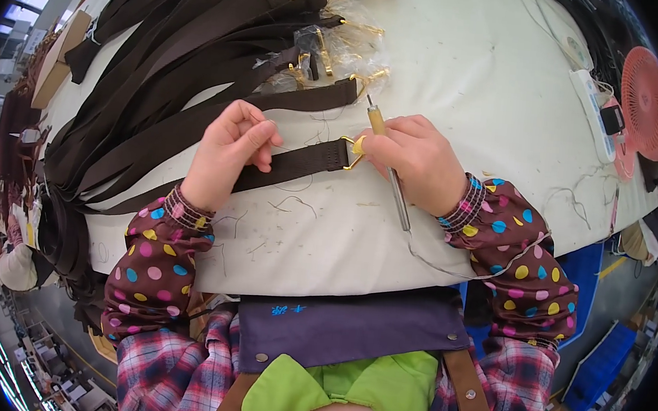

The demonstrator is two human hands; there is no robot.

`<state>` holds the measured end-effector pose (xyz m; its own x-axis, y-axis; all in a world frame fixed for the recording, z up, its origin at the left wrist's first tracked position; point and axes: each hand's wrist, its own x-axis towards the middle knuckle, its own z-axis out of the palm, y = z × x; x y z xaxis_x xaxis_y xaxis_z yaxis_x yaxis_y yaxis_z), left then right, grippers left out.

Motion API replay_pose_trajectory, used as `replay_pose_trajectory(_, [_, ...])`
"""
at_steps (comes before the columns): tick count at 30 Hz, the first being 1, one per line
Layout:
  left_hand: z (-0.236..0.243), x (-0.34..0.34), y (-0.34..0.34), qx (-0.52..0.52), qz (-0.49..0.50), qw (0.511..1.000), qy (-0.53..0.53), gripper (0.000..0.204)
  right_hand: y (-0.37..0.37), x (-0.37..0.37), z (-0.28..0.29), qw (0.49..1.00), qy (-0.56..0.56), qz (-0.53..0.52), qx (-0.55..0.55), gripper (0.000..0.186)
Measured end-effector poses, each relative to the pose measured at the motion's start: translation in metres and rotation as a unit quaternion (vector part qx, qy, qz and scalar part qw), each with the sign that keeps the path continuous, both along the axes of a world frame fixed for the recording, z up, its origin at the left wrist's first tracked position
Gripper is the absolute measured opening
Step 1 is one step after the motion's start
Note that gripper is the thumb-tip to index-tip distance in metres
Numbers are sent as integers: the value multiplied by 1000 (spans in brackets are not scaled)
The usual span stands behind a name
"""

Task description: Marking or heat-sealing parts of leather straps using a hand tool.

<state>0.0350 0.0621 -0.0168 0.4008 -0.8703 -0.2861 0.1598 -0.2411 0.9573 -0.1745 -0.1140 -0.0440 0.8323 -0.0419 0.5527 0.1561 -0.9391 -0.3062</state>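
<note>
My right hand (419, 162) grips a pen-like electric tool (375, 120) with a wooden handle, metal shaft and fine tip; its cord runs back over my sleeve. The same hand's thumb and forefinger are at a gold metal fitting (349, 165) on the end of a dark brown strap (306, 158) lying across the white table (465, 84). Over that strap, left of the fitting, my left hand (232, 150) has its fingers curled and pinched; whether a fine thread is between them is too small to tell. Loose threads lie around the strap.
Dark straps (137, 71), several plastic-wrapped gold fittings (327, 49) on their ends, cover the back left, beside a cardboard box (65, 49). A power strip (593, 119) and pink fan (643, 100) stand right. A person (15, 264) is at far left; blue bins (597, 362) are lower right.
</note>
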Motion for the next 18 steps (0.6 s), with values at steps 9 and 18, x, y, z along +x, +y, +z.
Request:
replay_pose_trajectory(9, [24,-9,11,-208,-24,767,-606,25,1,7,7,993,1,-25,117,21])
replay_pose_trajectory(18, [9,-43,-22,-158,-130,732,-650,47,3,8,8,991,-24,-40,127,18])
